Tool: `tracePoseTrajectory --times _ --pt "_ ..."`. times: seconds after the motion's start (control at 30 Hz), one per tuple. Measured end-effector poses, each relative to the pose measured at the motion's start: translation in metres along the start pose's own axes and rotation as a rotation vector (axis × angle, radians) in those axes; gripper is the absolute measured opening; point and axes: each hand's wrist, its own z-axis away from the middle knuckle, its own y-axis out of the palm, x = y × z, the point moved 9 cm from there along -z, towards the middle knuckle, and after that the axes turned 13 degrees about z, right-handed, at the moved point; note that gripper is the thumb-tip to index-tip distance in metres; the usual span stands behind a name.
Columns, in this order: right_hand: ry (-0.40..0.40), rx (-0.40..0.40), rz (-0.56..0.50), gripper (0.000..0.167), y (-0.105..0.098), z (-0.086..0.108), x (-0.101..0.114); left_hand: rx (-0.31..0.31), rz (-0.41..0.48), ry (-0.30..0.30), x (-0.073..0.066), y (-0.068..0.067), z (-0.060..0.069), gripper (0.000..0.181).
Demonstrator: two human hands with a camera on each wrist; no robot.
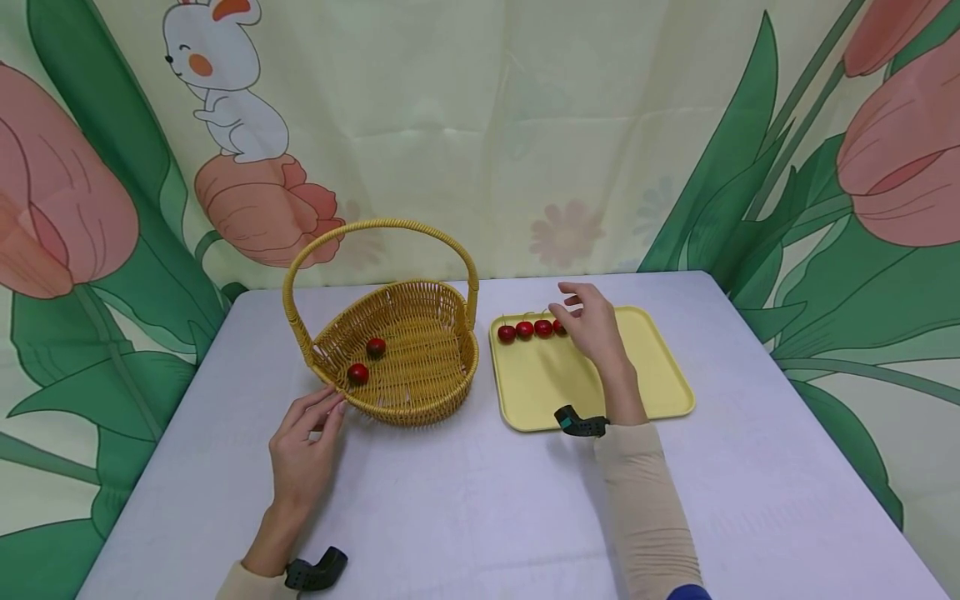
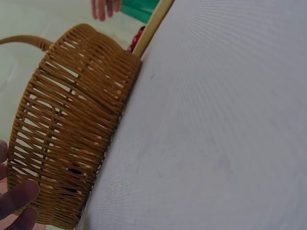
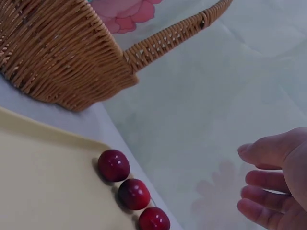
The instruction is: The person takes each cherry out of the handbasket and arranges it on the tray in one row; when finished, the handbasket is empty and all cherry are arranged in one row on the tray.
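Note:
A wicker basket holds two dark red cherries near its left side. At its near-left rim, my left hand grips the edge with thumb and fingertips; the left wrist view shows those fingers against the woven wall. Over the far part of the yellow tray hovers my right hand, its fingers loosely bent with nothing between them. Just beside and below it, several cherries lie in a row along the tray's far edge, the rightmost partly hidden by the hand.
The basket's tall handle arches up over it. A white cloth covers the table, and a curtain printed with tulips and a rabbit hangs behind. The tray stands just right of the basket with a narrow gap between them.

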Motion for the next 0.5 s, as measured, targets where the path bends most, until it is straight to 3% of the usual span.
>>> tracePoseTrajectory --times 0.2,0.5 --pt "-0.017 -0.006 -0.007 0.044 -0.004 0.002 0.018 0.001 -0.005 0.006 -0.001 0.0 -0.001 0.022" --pt "-0.115 -0.033 -0.058 0.042 -0.007 0.008 0.046 0.009 -0.011 0.002 -0.001 0.001 -0.001 0.023"
